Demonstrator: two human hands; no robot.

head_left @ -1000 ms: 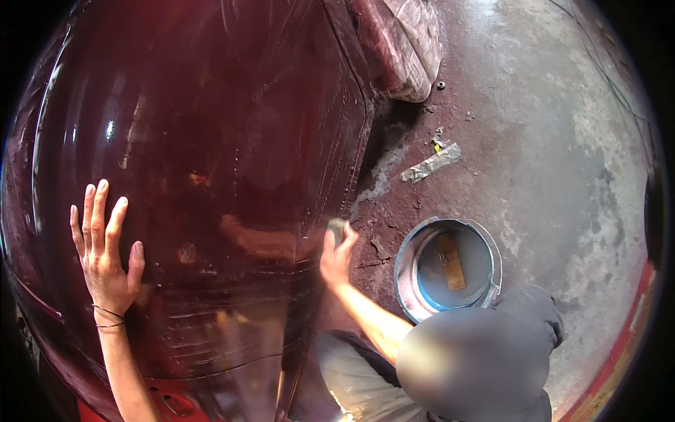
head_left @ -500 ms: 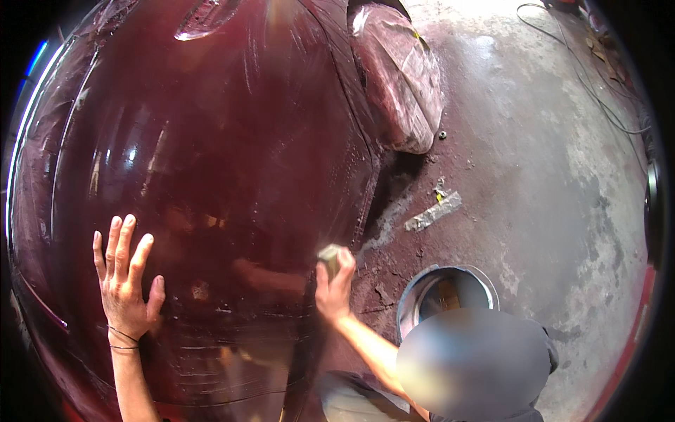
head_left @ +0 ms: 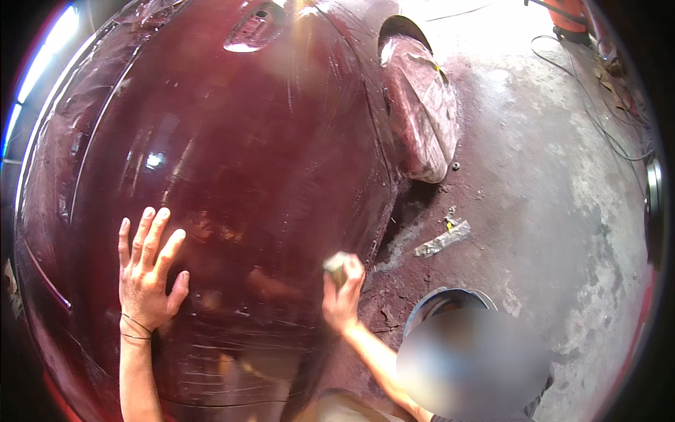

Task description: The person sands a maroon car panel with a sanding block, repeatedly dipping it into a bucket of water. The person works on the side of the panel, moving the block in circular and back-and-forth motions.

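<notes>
A glossy dark-red car body panel (head_left: 246, 176) fills the left and middle of the head view. On its left part my left hand (head_left: 149, 285) rests palm down, fingers spread, holding nothing. Toward the panel's right edge my right hand (head_left: 346, 299) is closed round a small greenish-tan sanding block (head_left: 335, 269). The block is at the panel surface; whether its whole face touches cannot be seen. Thin dark bands circle my left wrist. A blurred oval patch covers part of my right arm's surroundings.
Right of the panel, a wheel under dusty plastic sheeting (head_left: 422, 112) stands on the stained concrete floor (head_left: 527, 211). A crumpled tape strip (head_left: 443, 239) lies nearer. A bucket (head_left: 453, 294) is partly hidden by the blur. A cable (head_left: 598, 123) runs near a red object (head_left: 567, 20).
The view has shifted, so the panel, wheel and bucket appear lower and farther right. The right hand keeps its grip on the block near the panel's edge; the left stays spread.
</notes>
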